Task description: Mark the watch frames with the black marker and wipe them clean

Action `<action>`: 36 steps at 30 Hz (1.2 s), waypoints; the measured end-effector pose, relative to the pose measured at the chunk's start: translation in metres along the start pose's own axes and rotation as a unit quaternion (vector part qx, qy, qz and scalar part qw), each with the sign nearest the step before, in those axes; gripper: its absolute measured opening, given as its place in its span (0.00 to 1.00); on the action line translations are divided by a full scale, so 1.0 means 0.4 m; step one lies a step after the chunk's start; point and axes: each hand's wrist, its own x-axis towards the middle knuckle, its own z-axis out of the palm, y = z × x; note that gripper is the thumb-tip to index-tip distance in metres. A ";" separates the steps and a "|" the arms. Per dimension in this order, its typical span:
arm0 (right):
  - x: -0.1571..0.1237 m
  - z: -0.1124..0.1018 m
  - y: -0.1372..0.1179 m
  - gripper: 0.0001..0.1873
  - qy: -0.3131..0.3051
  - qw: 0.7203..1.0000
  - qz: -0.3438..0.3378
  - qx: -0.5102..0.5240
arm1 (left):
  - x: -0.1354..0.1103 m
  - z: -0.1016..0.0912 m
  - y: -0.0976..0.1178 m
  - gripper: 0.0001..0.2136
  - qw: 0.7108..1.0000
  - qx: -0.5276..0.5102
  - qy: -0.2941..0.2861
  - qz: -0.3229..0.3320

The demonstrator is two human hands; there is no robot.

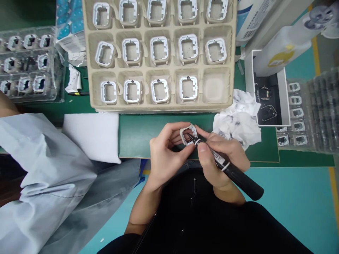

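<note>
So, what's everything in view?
Pulp tray: 1, beige, top centre
Tray frames: 14, white, pulp tray
Held frame: 1, white, centre
Marker: 1, black, centre
Blister trays: several, clear, both sides
Pad: 1, white, left
Crumpled tissue: uncounted, white, right
Box: 1, white, right
Bottle: 1, white, right
Table: 1, green, beneath
Wrapped package: 1, blue, upper left
Co-worker's clothing: uncounted, grey, lower left
Left fingers: several, bare, on held frame
Right fingers: several, bare, on marker

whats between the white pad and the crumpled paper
In the head view: green tabletop beside the pad, then the left hand holding a frame, the marker's tip at it; the right hand, gripping the marker, is partly below the paper.
</note>
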 end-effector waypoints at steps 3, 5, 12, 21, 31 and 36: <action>-0.006 -0.005 0.000 0.10 0.003 1.000 0.019 0.016 | 0.007 -0.003 0.003 0.22 0.999 -0.041 -0.008 0.000; -0.009 -0.007 -0.001 0.10 0.003 1.000 0.029 0.012 | 0.009 -0.004 0.002 0.22 0.999 -0.050 -0.009 0.006; -0.020 -0.010 0.008 0.12 0.011 1.000 0.024 -0.004 | 0.003 0.000 -0.007 0.22 1.000 -0.004 -0.001 0.030; -0.020 -0.004 0.006 0.09 0.027 0.999 0.022 -0.039 | -0.003 0.000 -0.013 0.19 0.997 0.048 0.004 0.060; -0.011 -0.007 0.006 0.12 -0.008 0.997 -0.016 -0.071 | -0.016 -0.001 -0.022 0.21 0.990 0.116 0.018 0.081; -0.022 -0.008 0.013 0.12 0.009 0.997 0.000 -0.078 | -0.015 0.002 -0.017 0.19 0.992 0.101 0.018 0.077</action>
